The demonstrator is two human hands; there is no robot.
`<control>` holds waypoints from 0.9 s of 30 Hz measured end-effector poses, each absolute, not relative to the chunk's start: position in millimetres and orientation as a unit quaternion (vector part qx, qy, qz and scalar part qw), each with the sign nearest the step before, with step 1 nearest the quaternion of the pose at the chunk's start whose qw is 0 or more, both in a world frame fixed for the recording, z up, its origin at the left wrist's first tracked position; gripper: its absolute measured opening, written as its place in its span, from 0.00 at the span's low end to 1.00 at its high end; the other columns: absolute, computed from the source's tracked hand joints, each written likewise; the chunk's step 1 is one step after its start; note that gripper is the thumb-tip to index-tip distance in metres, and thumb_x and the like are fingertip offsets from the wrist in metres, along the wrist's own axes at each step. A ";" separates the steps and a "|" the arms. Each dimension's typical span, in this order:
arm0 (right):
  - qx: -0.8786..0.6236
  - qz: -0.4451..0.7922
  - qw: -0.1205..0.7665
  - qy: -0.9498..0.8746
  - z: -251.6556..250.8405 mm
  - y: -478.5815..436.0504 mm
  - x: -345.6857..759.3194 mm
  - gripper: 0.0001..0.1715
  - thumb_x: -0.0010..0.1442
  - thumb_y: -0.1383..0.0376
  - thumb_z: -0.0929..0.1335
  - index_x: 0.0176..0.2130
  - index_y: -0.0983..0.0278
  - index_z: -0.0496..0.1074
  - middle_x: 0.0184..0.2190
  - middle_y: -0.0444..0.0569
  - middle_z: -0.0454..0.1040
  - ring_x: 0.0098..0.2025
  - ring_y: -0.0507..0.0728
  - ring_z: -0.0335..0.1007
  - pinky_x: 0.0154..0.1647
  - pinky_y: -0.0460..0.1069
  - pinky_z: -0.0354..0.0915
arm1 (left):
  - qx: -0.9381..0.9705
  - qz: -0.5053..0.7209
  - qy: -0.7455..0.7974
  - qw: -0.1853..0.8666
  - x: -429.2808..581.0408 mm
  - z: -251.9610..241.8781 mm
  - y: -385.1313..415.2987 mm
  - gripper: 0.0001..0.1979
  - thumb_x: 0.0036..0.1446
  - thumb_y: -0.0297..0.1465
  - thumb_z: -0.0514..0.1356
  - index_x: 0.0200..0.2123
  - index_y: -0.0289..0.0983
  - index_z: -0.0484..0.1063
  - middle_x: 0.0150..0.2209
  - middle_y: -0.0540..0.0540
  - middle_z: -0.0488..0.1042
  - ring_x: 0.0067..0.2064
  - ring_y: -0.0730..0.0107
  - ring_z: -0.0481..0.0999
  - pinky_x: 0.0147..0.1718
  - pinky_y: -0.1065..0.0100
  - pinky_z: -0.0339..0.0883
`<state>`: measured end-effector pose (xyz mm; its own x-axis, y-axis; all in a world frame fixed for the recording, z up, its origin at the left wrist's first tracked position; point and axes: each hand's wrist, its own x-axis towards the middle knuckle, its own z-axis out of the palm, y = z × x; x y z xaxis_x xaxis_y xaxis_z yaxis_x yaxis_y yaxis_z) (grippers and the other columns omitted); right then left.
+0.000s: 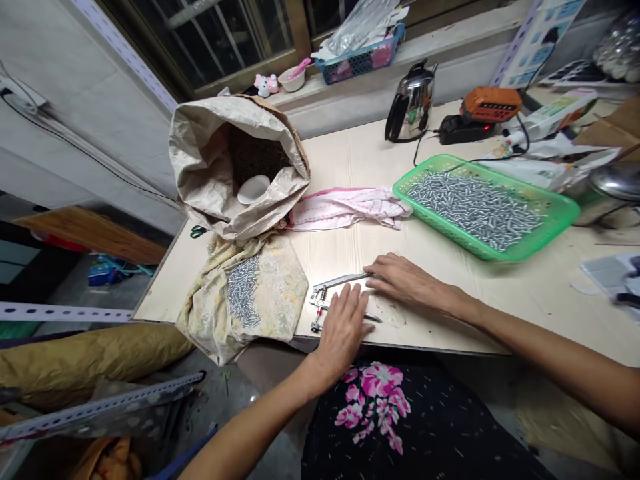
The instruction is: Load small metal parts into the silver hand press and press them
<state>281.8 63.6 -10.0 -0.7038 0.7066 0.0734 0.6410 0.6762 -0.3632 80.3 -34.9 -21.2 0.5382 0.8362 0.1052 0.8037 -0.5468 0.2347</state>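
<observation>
A pale wood-grain table [450, 293] holds a bright green basket [560, 213] of silver-grey screws [475, 210], a pink-and-white cloth [345, 207] and a silver metal tool [340, 280]. The paper sack [200, 167] is beige and the floral cloth [280, 293] faded yellow. The garment [425, 427] is black with pink flowers.

The left hand [344, 327] lies flat on a small metal tool [330, 293] at the near edge of the pale table [450, 273], and the right hand [400, 279] rests just beside it, fingertips at the tool's handle. Left of them, loose screws [243, 300] lie on a floral cloth [280, 287] below an open paper sack [210, 160]. A green basket [560, 213] of screws sits beyond the right hand.
</observation>
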 end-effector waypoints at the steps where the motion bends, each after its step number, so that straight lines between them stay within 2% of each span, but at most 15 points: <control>1: -0.376 0.150 0.101 -0.909 -12.2 67.8 280.4 0.15 0.67 0.59 0.63 0.43 0.66 0.72 0.37 0.54 0.71 0.40 0.59 0.64 0.42 0.53 0.58 | 0.874 0.109 0.465 0.088 81.9 -24.7 -41.4 0.28 0.65 0.35 0.55 0.65 0.33 0.52 0.66 0.32 0.57 0.69 0.47 0.51 0.62 0.44 0.56; 7: -0.406 0.101 0.088 -0.904 -13.2 98.1 268.5 0.10 0.65 0.64 0.64 0.35 0.64 0.73 0.35 0.51 0.72 0.39 0.58 0.64 0.41 0.52 0.55 | 0.865 0.170 0.451 0.136 84.2 -38.9 -52.4 0.24 0.65 0.41 0.54 0.60 0.35 0.62 0.62 0.33 0.66 0.67 0.51 0.58 0.63 0.45 0.55; 10: -0.396 0.080 0.073 -0.912 3.7 97.0 249.3 0.09 0.64 0.64 0.65 0.41 0.64 0.74 0.39 0.52 0.72 0.41 0.59 0.64 0.41 0.52 0.55 | 0.862 0.201 0.445 0.135 84.4 -42.2 -51.8 0.30 0.63 0.46 0.54 0.61 0.32 0.61 0.62 0.31 0.64 0.67 0.49 0.56 0.64 0.45 0.53; 13: -0.295 0.101 0.070 -0.948 19.2 76.8 211.5 0.12 0.64 0.63 0.66 0.47 0.61 0.73 0.42 0.52 0.71 0.42 0.57 0.63 0.40 0.51 0.55 | 0.862 0.218 0.435 0.144 85.5 -45.7 -53.0 0.35 0.62 0.50 0.53 0.62 0.30 0.60 0.62 0.30 0.65 0.66 0.46 0.59 0.64 0.46 0.54; 17: -0.176 0.111 -0.015 -0.978 17.5 48.7 161.3 0.06 0.62 0.65 0.67 0.37 0.60 0.75 0.38 0.49 0.69 0.39 0.57 0.60 0.38 0.50 0.53 | 0.843 0.212 0.457 0.188 87.7 -56.9 -57.3 0.37 0.60 0.53 0.54 0.58 0.28 0.64 0.54 0.29 0.72 0.59 0.44 0.69 0.57 0.49 0.64; 21: -0.157 0.086 -0.041 -0.983 -1.2 39.7 141.4 0.08 0.62 0.68 0.65 0.31 0.63 0.71 0.36 0.49 0.68 0.38 0.56 0.59 0.39 0.52 0.56 | 0.833 0.218 0.463 0.209 90.0 -70.0 -60.0 0.35 0.59 0.53 0.54 0.58 0.30 0.66 0.52 0.30 0.73 0.56 0.43 0.71 0.55 0.48 0.66; 24: -0.184 0.117 0.007 -0.976 -5.4 40.2 138.8 0.07 0.63 0.69 0.63 0.34 0.64 0.70 0.36 0.49 0.70 0.38 0.55 0.62 0.40 0.51 0.60 | 0.833 0.216 0.461 0.215 92.2 -71.5 -59.7 0.33 0.59 0.53 0.54 0.56 0.32 0.68 0.50 0.31 0.75 0.53 0.44 0.74 0.53 0.48 0.68; 27: -0.266 0.181 0.151 -0.935 15.8 45.4 151.7 0.08 0.64 0.67 0.61 0.38 0.64 0.69 0.35 0.49 0.71 0.35 0.54 0.66 0.38 0.50 0.64 | 0.846 0.236 0.442 0.179 90.6 -63.2 -59.5 0.34 0.60 0.53 0.54 0.58 0.32 0.66 0.54 0.31 0.72 0.57 0.44 0.70 0.56 0.47 0.66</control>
<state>151.7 45.4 15.8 -0.8126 0.5523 0.1862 0.4428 0.7927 -0.4189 90.6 -59.5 -63.2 0.4970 0.8333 0.2419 0.6639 -0.5447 0.5123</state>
